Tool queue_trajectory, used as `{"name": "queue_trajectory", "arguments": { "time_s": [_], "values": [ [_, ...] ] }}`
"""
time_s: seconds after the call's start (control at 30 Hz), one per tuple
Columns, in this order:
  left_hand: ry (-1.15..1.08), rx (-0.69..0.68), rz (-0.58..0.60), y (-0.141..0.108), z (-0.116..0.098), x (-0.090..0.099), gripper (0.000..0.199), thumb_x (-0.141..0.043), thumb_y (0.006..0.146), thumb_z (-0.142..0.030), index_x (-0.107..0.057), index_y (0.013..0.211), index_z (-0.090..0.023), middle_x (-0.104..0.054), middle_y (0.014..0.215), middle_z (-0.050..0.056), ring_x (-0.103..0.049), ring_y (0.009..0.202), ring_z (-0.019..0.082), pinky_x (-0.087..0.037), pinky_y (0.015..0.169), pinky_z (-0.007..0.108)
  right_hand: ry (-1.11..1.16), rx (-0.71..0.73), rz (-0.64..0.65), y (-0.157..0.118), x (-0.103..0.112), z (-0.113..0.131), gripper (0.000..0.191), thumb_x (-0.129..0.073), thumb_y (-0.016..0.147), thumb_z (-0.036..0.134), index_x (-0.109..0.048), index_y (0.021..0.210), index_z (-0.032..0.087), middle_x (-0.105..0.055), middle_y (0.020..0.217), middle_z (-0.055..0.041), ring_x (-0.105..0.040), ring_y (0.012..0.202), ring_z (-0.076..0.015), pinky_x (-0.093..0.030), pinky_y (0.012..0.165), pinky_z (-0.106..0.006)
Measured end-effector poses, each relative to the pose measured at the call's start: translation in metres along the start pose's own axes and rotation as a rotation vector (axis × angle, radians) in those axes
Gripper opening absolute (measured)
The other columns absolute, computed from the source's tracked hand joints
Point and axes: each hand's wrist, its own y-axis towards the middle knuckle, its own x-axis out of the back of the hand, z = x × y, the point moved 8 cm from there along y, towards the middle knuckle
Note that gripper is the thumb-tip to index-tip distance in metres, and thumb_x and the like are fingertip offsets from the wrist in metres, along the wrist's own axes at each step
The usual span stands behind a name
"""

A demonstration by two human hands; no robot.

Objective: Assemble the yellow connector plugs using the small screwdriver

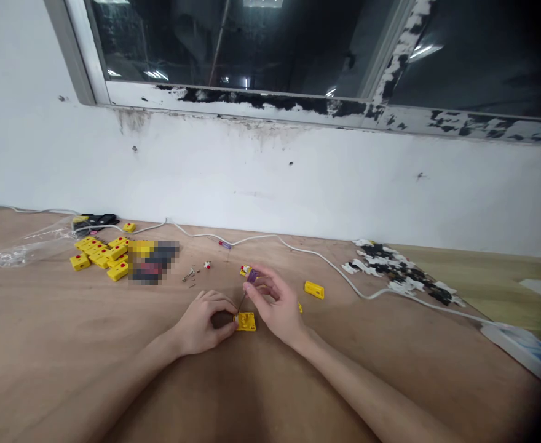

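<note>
A small open yellow plastic casing (246, 321) lies on the wooden table in front of me. My left hand (203, 323) grips its left end between thumb and index finger. In my right hand (283, 307) is a screwdriver (252, 275) with a purple handle, its thin shaft slanting down to the casing's left end by the left fingertips. The exact contact at the tip is too small to make out. Just beyond the handle shows a small yellow and white part (244, 269). A yellow cover (314, 290) rests to the right of my right hand.
At left lie a pile of yellow boxes (99, 252) with red dots, a clear plastic bag (31, 243) and loose screws (189, 274). A white cable (316, 253) runs along the wall. Another small screwdriver (225, 245) lies near it. Peeled black-and-white patches (399, 271) cover the right side.
</note>
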Motion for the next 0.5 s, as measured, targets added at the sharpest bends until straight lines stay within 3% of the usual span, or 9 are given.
{"name": "queue_trajectory", "arguments": {
  "time_s": [0.5],
  "values": [
    [-0.035, 0.083, 0.008, 0.0023, 0.0098, -0.0029, 0.015, -0.069, 0.084, -0.033, -0.074, 0.095, -0.025, -0.074, 0.103, 0.004, -0.062, 0.101, 0.022, -0.043, 0.094, 0.035, -0.004, 0.007, 0.017, -0.0026, -0.0009, -0.0045, 0.034, -0.067, 0.089, 0.027, -0.062, 0.123, 0.026, -0.072, 0.104, -0.0071, -0.072, 0.083, -0.0175, -0.062, 0.073, -0.031]
  ]
}}
